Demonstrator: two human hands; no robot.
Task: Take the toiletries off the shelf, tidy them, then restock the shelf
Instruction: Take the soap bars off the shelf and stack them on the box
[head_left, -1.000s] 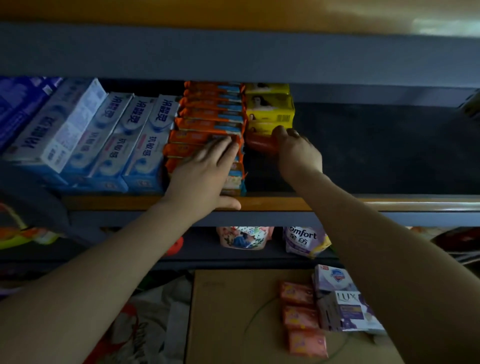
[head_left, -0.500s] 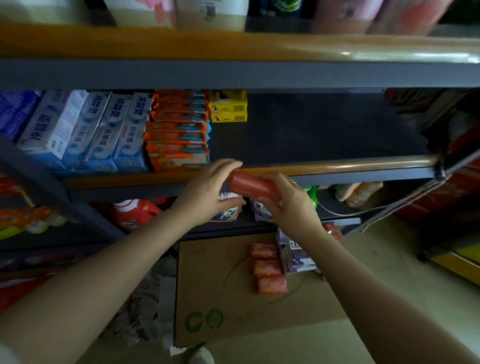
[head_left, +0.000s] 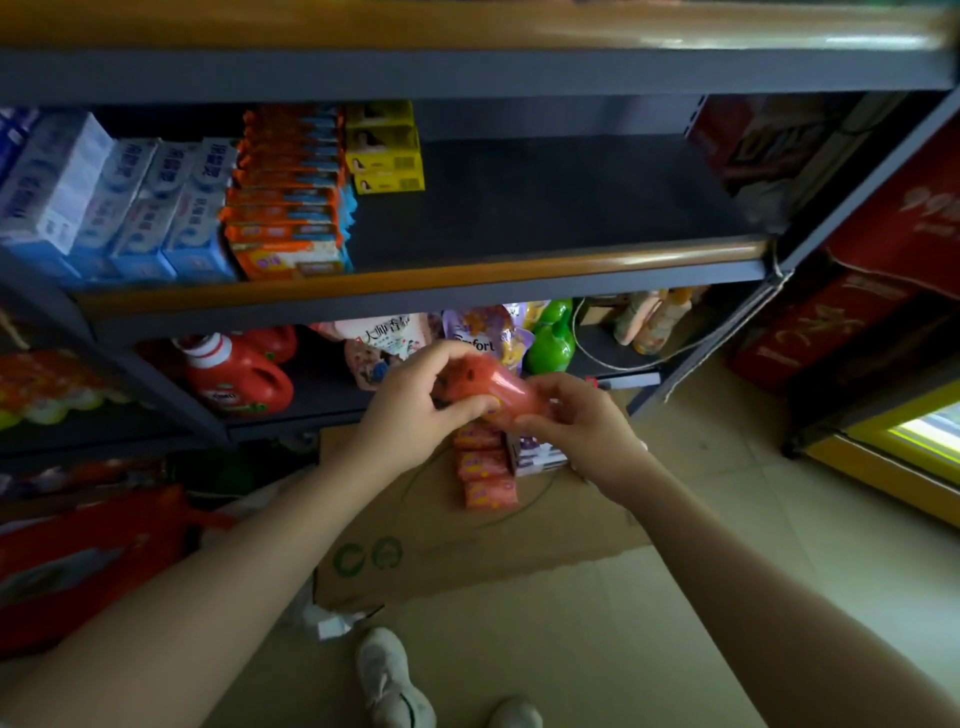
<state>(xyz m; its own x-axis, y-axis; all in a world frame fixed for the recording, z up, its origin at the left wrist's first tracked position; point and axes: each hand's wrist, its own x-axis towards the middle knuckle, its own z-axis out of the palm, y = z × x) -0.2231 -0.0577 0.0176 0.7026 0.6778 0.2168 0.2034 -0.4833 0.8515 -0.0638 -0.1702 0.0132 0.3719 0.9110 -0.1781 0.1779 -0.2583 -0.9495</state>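
A red wrapped soap pack is held between both hands below the shelf edge. My left hand grips its left end, and my right hand pinches its right end. On the shelf stand blue-white toothpaste boxes, a row of orange packs and yellow boxes; the shelf's right part is bare. Three orange soap packs and a purple-white box lie on flat cardboard on the floor.
The lower shelf holds red detergent jugs, refill pouches, a green bottle and pale bottles. Red cartons stand at the right. A red bag lies lower left. My shoes are on the tiled floor.
My right hand drew the red soap pack off the shelf and down below its edge. My left hand left the orange packs and took hold of the pack's other end. The view dropped.
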